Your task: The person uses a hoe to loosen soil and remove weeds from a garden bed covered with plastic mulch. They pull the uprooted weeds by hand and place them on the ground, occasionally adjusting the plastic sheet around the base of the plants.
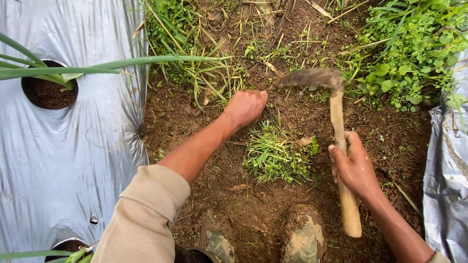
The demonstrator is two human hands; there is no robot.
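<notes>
My right hand (354,165) grips the wooden handle of a small hoe (337,124); its muddy blade points left, raised just above the soil and blurred. My left hand (245,107) is closed in a fist on the ground, apparently around grass stems at the edge of a weed clump. A loose pile of pulled green weeds (275,153) lies on the bare soil between my two hands.
Silver plastic mulch (73,160) covers the bed on the left, with round holes holding long-leaved green plants (63,75). More mulch (446,195) lies at the right edge. Dense weeds (414,53) grow at top right. My muddy boots (304,238) stand at the bottom.
</notes>
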